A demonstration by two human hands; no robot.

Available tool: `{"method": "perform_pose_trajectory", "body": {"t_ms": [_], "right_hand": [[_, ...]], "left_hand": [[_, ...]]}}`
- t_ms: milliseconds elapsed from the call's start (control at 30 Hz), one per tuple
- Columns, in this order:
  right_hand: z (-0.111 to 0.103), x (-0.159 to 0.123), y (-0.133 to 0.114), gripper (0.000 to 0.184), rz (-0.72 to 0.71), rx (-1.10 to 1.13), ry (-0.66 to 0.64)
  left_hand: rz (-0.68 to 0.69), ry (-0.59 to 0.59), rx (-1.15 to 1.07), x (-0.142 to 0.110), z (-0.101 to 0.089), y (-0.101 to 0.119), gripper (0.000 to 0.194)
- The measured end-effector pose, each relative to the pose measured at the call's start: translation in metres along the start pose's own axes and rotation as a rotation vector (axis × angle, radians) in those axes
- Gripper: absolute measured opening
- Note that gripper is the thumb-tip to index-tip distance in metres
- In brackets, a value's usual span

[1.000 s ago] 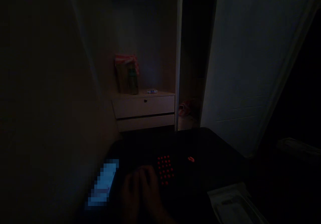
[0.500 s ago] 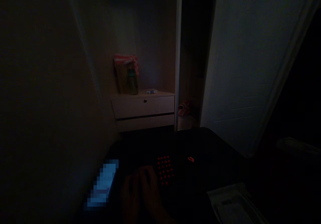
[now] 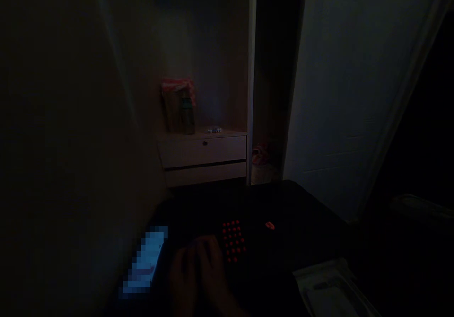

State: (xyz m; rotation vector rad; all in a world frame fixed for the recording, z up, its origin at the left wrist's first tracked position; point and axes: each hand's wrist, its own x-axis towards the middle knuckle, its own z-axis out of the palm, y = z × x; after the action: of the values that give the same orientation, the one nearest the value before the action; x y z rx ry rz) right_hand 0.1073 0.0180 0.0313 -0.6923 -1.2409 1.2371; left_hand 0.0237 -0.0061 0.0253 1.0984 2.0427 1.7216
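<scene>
Both of my hands are close together in the dim light at the lower middle, over a black surface. My left hand (image 3: pixel 182 269) and my right hand (image 3: pixel 212 265) nearly touch at the front. Their fingers are partly lost in darkness; dark gaps show between them, and I see no object held. Just right of my right hand is a block of small red-lit dots in rows, which look like backlit keys (image 3: pixel 233 241). A blurred, glowing blue screen (image 3: pixel 147 260) lies to the left of my left hand. Farther right is a small red glowing shape (image 3: pixel 270 225).
A pale flat packet (image 3: pixel 329 286) lies at the lower right. Behind the dark surface (image 3: pixel 283 198) stands a cabinet with drawers (image 3: pixel 220 150). On its shelf are a bottle (image 3: pixel 187 118) and a red-striped cloth (image 3: pixel 177 84). A pale panel (image 3: pixel 329 104) leans or stands at the right.
The picture is slightly darker now. My hands stay in nearly the same place, with at most a slight shift of the left one.
</scene>
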Motion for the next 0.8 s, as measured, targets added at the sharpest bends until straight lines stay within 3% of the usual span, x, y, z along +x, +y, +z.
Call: {"method": "perform_pose_trajectory", "body": {"t_ms": [800], "right_hand": [[-0.001, -0.001, -0.002, 0.017, -0.007, -0.041, -0.024]], "left_hand": [[-0.002, 0.019, 0.04, -0.002, -0.003, 0.014, 0.09]]}}
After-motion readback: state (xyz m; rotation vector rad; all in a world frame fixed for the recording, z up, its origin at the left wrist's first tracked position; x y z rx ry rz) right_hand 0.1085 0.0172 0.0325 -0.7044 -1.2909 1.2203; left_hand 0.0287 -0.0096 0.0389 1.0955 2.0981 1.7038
